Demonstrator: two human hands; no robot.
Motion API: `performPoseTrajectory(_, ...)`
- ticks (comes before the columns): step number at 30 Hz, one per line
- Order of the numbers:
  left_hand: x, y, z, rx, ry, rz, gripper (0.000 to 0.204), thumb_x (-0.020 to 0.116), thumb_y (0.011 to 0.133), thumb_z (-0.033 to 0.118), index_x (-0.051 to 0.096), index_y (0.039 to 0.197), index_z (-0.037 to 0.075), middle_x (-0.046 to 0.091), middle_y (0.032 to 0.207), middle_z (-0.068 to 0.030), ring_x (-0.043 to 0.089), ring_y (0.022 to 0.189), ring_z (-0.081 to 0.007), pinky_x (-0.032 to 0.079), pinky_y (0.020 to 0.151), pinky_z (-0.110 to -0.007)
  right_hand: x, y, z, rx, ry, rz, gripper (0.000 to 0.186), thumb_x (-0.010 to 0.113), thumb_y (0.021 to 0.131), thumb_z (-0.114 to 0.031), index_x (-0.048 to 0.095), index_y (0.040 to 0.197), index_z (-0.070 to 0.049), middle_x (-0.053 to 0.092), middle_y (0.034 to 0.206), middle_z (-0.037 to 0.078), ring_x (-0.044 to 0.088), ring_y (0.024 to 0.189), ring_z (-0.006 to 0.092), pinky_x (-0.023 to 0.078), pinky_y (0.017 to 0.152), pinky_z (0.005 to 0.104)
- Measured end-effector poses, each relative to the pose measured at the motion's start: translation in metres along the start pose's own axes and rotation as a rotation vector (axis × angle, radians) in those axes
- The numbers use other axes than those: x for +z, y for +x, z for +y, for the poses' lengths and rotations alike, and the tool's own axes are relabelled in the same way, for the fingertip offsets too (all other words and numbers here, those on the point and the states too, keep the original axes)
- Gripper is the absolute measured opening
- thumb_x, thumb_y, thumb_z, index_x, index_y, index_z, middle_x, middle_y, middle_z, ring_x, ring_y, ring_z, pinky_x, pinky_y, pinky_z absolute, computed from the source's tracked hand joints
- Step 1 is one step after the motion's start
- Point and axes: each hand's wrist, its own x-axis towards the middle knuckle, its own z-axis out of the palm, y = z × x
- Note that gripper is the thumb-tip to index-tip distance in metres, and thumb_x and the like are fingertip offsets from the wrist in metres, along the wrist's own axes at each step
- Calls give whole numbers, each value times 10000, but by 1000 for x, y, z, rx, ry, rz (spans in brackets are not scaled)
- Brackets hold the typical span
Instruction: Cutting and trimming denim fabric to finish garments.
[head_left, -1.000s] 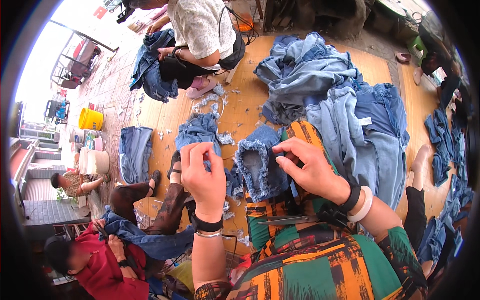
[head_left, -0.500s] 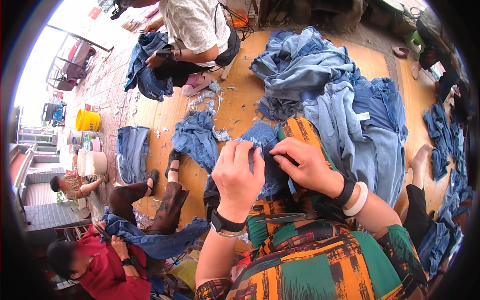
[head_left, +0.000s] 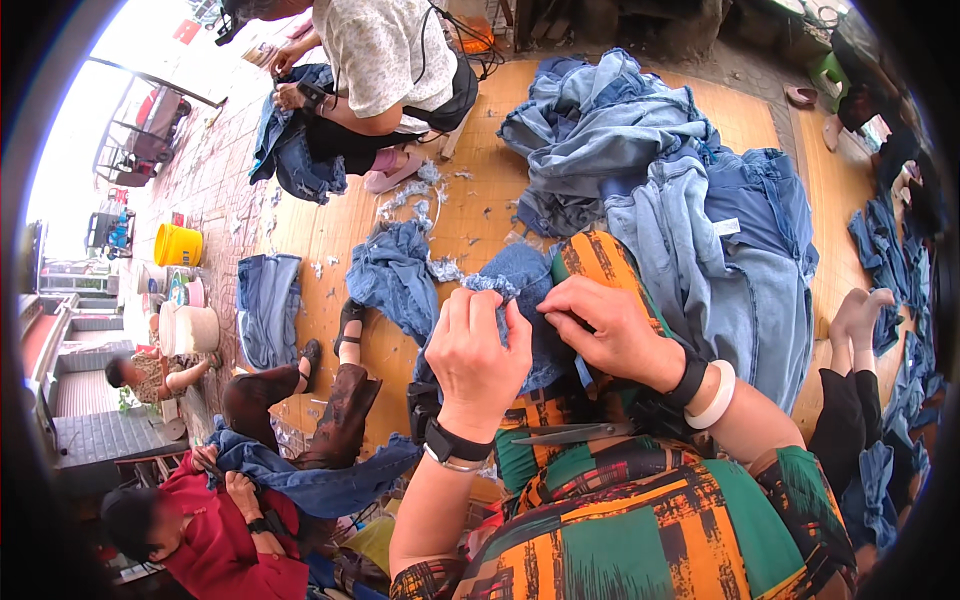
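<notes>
A blue denim piece [head_left: 537,345] with a frayed, fluffy edge lies across my lap. My left hand [head_left: 478,348] is closed over that edge, its fingers curled toward the cloth. To its right, just above the denim, my right hand [head_left: 612,332] has thumb and forefinger pinched together. Whatever sits in that pinch is too small to make out. A pair of scissors [head_left: 570,434] rests on my patterned clothing below the hands.
A big pile of light blue jeans [head_left: 640,150] is on the tan board at far right. Ahead lies a crumpled denim piece [head_left: 392,268] among loose threads, with folded denim [head_left: 268,310] farther left. Seated people work on denim around me; a yellow bucket [head_left: 178,244] stands at left.
My hands have barely shifted; more of the frayed edge shows above my left hand. The person at the top has raised a hand toward the other one. Feet at right have moved.
</notes>
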Motion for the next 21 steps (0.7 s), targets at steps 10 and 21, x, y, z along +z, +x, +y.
performPoseTrajectory(10,4,3,5,-22,49,40,165,700,786,38,579,898,27,543,840,-122,598,755,-318,500,630,-398,0,-1,-1,6,-9,-4,118,671,862,-47,664,979,-59,649,891,102,659,774,305,513,640,368)
performPoseTrajectory(21,8,2,1,46,129,64,139,670,767,-13,573,858,27,536,791,-119,594,717,-305,499,597,-381,0,-1,0,-50,-45,-11,129,674,850,-39,656,977,-55,655,907,82,664,797,295,524,648,362)
